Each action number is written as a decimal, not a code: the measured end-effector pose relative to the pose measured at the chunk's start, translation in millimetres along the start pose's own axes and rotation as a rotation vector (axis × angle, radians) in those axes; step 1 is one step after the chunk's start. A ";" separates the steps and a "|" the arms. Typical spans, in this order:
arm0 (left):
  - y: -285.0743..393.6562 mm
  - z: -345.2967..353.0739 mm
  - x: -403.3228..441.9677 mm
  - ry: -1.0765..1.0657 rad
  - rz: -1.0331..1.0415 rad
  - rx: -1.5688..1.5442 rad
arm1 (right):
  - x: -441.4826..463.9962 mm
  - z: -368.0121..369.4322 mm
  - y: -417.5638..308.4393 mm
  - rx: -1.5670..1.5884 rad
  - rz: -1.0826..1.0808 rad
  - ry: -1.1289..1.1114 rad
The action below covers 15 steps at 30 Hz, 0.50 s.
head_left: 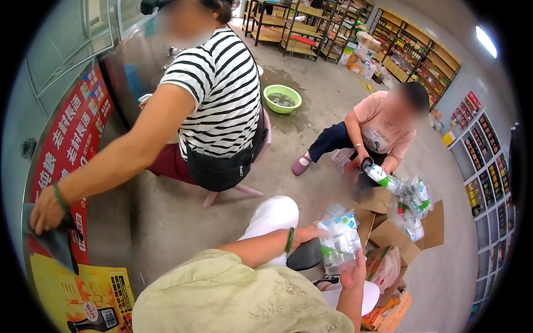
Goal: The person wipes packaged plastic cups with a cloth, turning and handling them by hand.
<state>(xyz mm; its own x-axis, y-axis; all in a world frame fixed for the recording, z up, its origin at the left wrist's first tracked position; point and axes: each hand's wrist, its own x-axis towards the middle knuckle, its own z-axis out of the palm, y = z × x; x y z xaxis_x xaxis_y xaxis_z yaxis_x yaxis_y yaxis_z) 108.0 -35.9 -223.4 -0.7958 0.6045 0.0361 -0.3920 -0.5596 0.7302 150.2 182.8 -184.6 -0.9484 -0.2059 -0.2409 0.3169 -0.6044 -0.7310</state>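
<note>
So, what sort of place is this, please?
Probably a shop or its storeroom: stocked wooden shelves stand at the back, a partly stocked rack runs along the right, and a red poster with Chinese lettering is at the left.

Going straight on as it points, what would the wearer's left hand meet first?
The left hand would first meet the plastic-wrapped package; beyond, perhaps the cardboard box, though depth is unclear.

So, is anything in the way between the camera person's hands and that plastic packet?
No, nothing visible: the left hand and right hand are both right on the plastic packet.
</note>
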 end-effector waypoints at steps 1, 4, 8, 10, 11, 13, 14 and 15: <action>1.0 -0.3 0.0 0.009 -0.003 -0.007 | -0.2 0.4 -0.3 -0.001 0.001 -0.003; 2.6 1.1 0.2 0.010 -0.015 -0.033 | -1.8 1.0 -2.7 -0.037 -0.032 -0.030; -2.8 -4.1 1.9 0.009 -0.003 -0.044 | -4.3 12.2 -5.1 0.038 -0.047 -0.084; -7.3 -6.6 1.8 0.011 -0.020 -0.048 | -5.8 15.1 -4.9 0.089 -0.040 -0.081; -7.8 -7.0 0.9 0.010 -0.021 -0.049 | -5.2 14.9 -4.6 0.121 -0.001 -0.062; -7.6 -7.3 -0.3 -0.018 -0.055 -0.060 | -1.5 7.2 -0.8 0.152 0.038 -0.043; -5.3 -6.1 -1.7 -0.020 -0.053 -0.059 | 2.3 -0.1 4.6 0.019 0.013 -0.009; -3.5 -4.4 -4.2 -0.024 -0.052 -0.018 | 4.6 -6.6 7.6 -0.115 -0.009 0.025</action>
<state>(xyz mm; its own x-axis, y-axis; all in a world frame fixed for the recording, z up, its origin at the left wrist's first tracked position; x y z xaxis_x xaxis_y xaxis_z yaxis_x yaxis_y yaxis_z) 110.7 -38.9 -229.0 -0.7628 0.6465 0.0150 -0.4411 -0.5371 0.7190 148.3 182.3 -195.5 -0.9516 -0.1805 -0.2486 0.3068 -0.5134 -0.8014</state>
